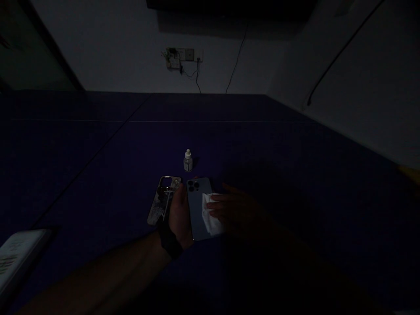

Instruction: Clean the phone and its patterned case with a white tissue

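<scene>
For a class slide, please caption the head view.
Left hand holding a phone, right hand pressing a white wipe against its back, in dim light.

Phone [197, 214]: one, blue-grey, with rounded corners and dark round lenses clustered at the far left of its back. On my feed it lay back up, far end pointing away, in the left hand [180, 216], thumb along its left edge.

Wipe [209, 221]: one, white, creased. I saw it against the right part of the phone's back, partly covered by the right hand [234, 208].
</scene>
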`<state>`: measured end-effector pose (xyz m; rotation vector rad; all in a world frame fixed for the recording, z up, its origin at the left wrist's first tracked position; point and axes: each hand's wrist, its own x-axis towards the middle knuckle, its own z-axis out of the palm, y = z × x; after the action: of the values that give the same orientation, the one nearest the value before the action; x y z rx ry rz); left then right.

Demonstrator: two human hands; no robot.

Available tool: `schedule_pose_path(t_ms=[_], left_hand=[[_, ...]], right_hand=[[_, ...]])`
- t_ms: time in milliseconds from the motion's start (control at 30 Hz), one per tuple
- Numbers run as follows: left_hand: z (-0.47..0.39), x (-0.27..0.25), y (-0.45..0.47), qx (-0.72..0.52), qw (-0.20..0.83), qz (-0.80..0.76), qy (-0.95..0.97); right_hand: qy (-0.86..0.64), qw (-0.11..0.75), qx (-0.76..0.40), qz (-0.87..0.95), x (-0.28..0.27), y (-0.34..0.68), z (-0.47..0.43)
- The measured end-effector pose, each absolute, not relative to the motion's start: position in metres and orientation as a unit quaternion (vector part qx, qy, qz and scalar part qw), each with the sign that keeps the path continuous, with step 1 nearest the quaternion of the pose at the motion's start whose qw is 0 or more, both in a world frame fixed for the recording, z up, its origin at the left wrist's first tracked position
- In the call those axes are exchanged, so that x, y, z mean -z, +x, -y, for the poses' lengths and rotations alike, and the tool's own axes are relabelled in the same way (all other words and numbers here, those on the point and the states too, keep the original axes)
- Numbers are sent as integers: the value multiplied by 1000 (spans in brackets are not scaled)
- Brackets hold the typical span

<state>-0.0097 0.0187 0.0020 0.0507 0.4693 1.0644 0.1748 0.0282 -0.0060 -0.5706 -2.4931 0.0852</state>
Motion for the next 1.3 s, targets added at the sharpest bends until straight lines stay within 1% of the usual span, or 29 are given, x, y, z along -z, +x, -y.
schedule_pose_path(t_ms=[67, 167, 267, 400, 600, 733, 800, 967, 1067, 1167, 1300], left_hand=[[-19, -1, -10, -509, 832, -219, 28], [-19, 2, -11, -504, 835, -216, 44], [-18, 2, -10, -500, 837, -218, 47], [-18, 2, -10, -502, 836, -214, 51], [-19, 6, -13, -510, 828, -231, 25], [-18, 6, -15, -511, 826, -237, 24], [-17, 6, -16, -509, 829, -229, 31], [-18, 5, -15, -495, 845, -204, 12], [-18, 3, -14, -510, 828, -234, 0], [-17, 3, -13, -523, 814, -252, 24], [-15, 7, -13, -511, 822, -246, 49]], right_hand=[[-233, 279, -28, 931, 7, 174, -28], [-211, 267, -50, 939, 8, 171, -26], [-204, 280, -54, 936, 6, 172, -27], [-230, 289, -27, 929, 5, 176, -29], [-204, 242, -45, 948, 11, 161, -22], [-203, 180, -72, 960, 7, 149, -17], [-196, 162, -84, 963, 5, 148, -18], [-171, 191, -107, 961, 8, 159, -24], [-204, 214, -82, 952, 12, 160, -26], [-224, 202, -65, 951, 13, 154, -24], [-212, 185, -77, 956, 7, 148, -22]])
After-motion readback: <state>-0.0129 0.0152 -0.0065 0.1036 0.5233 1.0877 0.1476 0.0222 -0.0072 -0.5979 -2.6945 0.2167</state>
